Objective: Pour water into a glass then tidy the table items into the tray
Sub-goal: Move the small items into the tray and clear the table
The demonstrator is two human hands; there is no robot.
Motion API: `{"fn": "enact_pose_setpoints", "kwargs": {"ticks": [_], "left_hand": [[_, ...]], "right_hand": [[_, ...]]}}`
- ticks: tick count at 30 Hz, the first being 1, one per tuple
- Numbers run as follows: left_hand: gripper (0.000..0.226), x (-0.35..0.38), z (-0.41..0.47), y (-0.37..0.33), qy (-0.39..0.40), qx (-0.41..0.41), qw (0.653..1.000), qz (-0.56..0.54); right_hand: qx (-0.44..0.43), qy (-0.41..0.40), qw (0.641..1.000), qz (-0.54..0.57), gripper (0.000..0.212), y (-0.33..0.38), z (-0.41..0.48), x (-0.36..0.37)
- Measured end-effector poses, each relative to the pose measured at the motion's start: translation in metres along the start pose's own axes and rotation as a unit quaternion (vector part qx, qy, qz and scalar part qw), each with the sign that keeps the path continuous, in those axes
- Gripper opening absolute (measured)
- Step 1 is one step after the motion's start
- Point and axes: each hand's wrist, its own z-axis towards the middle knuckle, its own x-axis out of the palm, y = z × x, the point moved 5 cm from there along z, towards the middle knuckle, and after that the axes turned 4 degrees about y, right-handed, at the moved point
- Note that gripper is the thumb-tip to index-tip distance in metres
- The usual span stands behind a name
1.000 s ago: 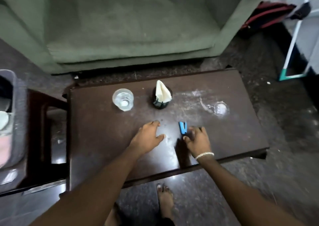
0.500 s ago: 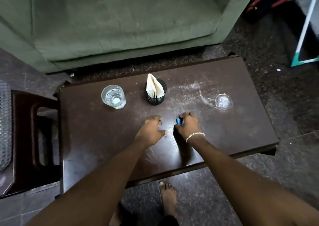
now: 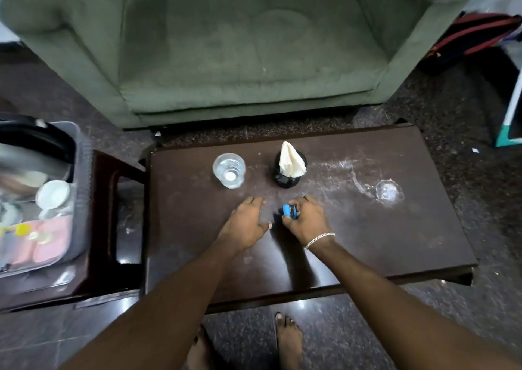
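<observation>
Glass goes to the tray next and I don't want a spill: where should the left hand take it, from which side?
Wrap the left hand round the side wall of the glass, below the rim, coming from the near left. It stands upright, open-topped, holding water; the napkin holder stands to its right.

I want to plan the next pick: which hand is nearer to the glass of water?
Left. The left hand sits just on the person's side of the glass; the right hand, gripping a small blue object, is farther off, toward the glass's right.

both arms fwd, L hand (image 3: 245,224) flat, R hand (image 3: 307,219) curled round blue item (image 3: 288,210)
</observation>
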Motion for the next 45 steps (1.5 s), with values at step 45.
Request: {"fn": "enact_pose_setpoints", "kwargs": {"ticks": [45], "left_hand": [[0.039,-0.272,-0.279,0.391,-0.252,-0.189,0.948,-0.05]], "right_hand": [[-0.277,0.157,0.91,-0.266,0.025,0.498,-0.112,0.301]]}}
